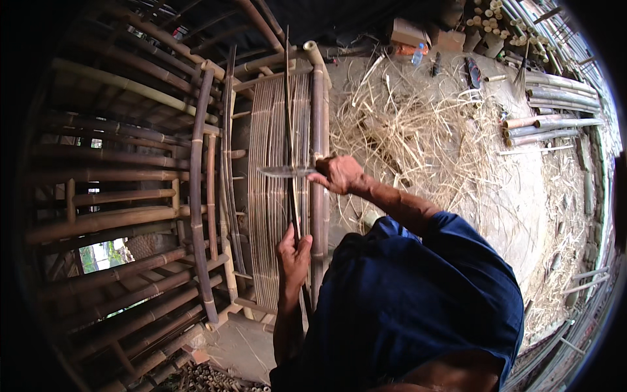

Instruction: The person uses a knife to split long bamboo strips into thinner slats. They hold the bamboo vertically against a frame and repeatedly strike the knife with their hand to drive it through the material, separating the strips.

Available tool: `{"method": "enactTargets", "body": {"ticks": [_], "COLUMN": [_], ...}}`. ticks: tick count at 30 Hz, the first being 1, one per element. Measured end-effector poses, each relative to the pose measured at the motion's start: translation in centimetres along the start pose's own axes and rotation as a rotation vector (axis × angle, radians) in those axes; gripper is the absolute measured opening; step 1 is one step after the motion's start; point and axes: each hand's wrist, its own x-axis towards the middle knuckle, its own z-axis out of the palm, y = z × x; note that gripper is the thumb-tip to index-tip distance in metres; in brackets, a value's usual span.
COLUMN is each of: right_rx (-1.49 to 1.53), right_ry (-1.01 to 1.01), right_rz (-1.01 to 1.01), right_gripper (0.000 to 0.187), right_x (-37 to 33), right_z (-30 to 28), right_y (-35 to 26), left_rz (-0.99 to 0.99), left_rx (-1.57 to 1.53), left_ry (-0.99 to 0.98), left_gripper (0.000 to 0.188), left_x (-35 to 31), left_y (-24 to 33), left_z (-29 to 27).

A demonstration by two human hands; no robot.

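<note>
Free room over slatted bench (pixel 268 228) at left, obstacles rightward: knife (pixel 277 172), dark strip (pixel 288 117).

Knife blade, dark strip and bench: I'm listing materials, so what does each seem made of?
Knife blade: probably steel, from its dull grey sheen. Dark strip: likely split bamboo, being long and narrow; finish unclear. Bench: apparently bamboo, smooth and brownish, from its round poles, one ending in a pale ring.
</note>
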Motion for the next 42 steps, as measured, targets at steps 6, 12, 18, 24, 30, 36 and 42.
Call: {"method": "enactTargets", "body": {"ticks": [6,12,18,24,30,36,42], "right_rx": [-0.012,-0.119,0.024,1.349,1.365,0.766,-0.073], "right_ry": [0.059,-0.008,0.271,0.117,0.234,0.231,0.065], "right_rz": [-0.313,0.248,0.394,0.424,0.252,0.084,-0.278], "right_gripper": [0.079,0.077,0.073,0.058,0.022,0.048,0.080], "right_x": [-2.0,4.5,9.7,8.0,6.0,3.8,1.0], "right_z": [-0.6,-3.1,-10.0,-8.8,-1.5,1.5,-1.7], "right_y": [-3.1,6.0,17.4,6.1,0.6,-7.2,-2.1], "left_rz": [-0.168,0.027,-0.087,-0.229,0.020,0.160,0.006], "left_rx": [-0.071,0.304,0.367,0.511,0.575,0.010,-0.045], "left_ry": [-0.028,-0.110,-0.081,-0.156,0.042,0.087,0.115], "left_gripper": [0.048,0.046,0.049,0.047,0.053,0.028,0.036], "left_x": [-2.2,-6.0,-13.3,-13.1,-1.6,7.6,3.1], "left_y": [3.2,2.7,2.1,-1.7,0.8,0.2,2.9], "left_z": [-0.3,-2.0,-3.4,-7.5,-5.1,-0.8,-0.2]}}
